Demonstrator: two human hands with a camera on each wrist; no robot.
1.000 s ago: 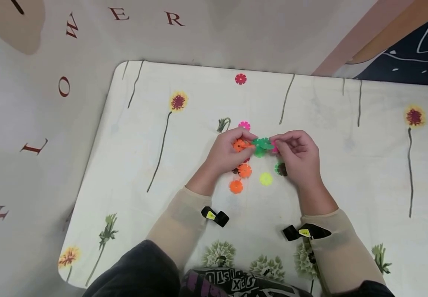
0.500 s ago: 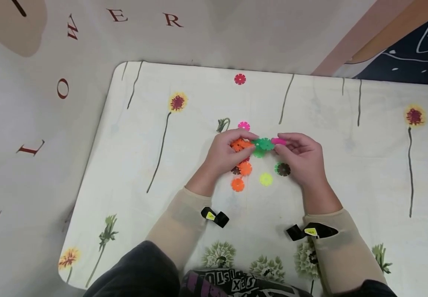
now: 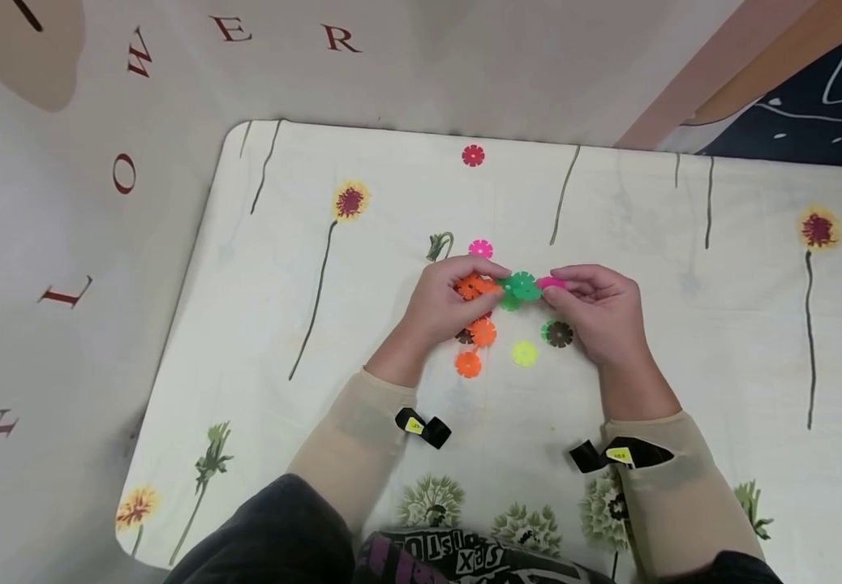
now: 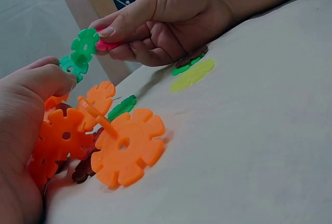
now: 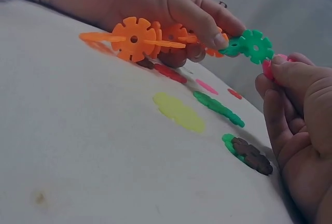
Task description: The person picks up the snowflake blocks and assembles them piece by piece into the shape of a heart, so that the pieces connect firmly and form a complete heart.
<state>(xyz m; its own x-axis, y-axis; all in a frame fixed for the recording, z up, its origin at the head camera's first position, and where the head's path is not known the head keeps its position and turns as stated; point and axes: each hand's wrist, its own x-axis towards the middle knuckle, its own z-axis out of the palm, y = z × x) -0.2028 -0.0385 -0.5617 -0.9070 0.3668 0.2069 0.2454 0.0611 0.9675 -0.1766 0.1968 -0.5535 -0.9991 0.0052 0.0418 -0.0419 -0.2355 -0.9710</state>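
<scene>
My left hand (image 3: pixel 450 298) pinches a green notched disc (image 5: pixel 236 46) that is joined to a second green disc (image 3: pixel 523 285). Linked orange discs (image 4: pixel 66 135) extend from the left hand, partly hidden by its fingers. Between thumb and fingers, my right hand (image 3: pixel 599 312) pinches a pink disc (image 3: pixel 551 282). The pink disc touches the edge of the second green disc; whether their slots interlock I cannot tell. Both hands are held above the table, as the right wrist view shows.
On the flower-patterned tablecloth (image 3: pixel 684 341) lie a yellow disc (image 3: pixel 525 353), a brown disc (image 3: pixel 559 333) over a green one, and a pink disc (image 3: pixel 481 248). Farther back is a red disc (image 3: pixel 473 155). A flat green disc (image 5: pixel 218 108) and a red one (image 5: pixel 170 73) lie below the hands.
My right hand has shifted slightly right and toward the body, and the pink disc in it now lies flatter. The left hand has barely moved.
</scene>
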